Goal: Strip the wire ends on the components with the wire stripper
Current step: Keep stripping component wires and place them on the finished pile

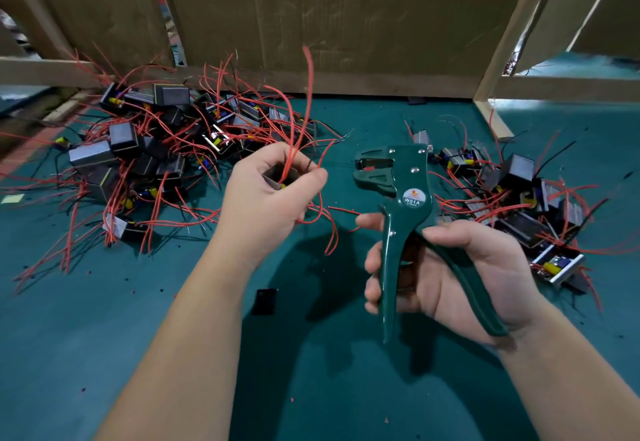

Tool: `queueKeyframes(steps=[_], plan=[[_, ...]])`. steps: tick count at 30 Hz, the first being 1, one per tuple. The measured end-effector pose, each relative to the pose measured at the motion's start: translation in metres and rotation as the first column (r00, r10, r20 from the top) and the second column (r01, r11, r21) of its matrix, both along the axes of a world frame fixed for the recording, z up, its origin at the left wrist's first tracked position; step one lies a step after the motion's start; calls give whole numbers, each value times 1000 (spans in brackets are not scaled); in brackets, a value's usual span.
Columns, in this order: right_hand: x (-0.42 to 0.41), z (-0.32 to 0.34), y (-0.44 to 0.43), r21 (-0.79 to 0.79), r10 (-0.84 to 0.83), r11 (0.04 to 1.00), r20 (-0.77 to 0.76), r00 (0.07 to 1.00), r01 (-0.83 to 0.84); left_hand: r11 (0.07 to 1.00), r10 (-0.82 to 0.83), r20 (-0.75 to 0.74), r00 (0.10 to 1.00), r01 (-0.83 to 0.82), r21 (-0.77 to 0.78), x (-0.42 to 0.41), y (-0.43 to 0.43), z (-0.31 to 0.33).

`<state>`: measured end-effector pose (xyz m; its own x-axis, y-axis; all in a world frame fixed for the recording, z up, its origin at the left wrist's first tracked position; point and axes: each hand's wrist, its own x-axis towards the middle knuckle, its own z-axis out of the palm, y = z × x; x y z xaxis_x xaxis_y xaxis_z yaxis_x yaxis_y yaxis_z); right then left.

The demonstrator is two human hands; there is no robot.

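The right hand (460, 278) curls its fingers round the spread handles of the dark green metal wire stripper (408, 205), whose jaws gape empty. Just beyond, the left hand (266, 198) grips a small dark box-shaped component (277, 175), its thin red wires (306, 94) sticking up. This looks like the feeding step: one seemingly unstripped end must enter the jaws before squeezing. Heaps of like components (149, 149) lie behind on the green worktop (138, 319).

One head-worn view, looking forward and down onto the green table (69, 336), close in, with the cardboard wall (329, 7) closing the far edge.
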<state>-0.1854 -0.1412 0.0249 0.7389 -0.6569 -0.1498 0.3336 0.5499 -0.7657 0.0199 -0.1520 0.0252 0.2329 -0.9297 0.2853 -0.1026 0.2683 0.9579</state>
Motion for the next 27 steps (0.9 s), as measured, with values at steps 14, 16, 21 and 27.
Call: queueKeyframes(steps=[14,16,21,27], plan=[[3,0,-1,43,-5,999,1,1000,5,971,-157,-351,923,209,116,-4,3,6],[2,0,0,39,2,999,5,1000,-2,975,-158,-342,926,201,92,-4,2,6],[3,-1,1,10,49,999,50,998,-50,993,-78,-320,944,102,58,-5,-1,3],[6,-2,6,-58,90,995,138,986,-82,1000,11,-178,984,-15,-22,-7,-1,-1]])
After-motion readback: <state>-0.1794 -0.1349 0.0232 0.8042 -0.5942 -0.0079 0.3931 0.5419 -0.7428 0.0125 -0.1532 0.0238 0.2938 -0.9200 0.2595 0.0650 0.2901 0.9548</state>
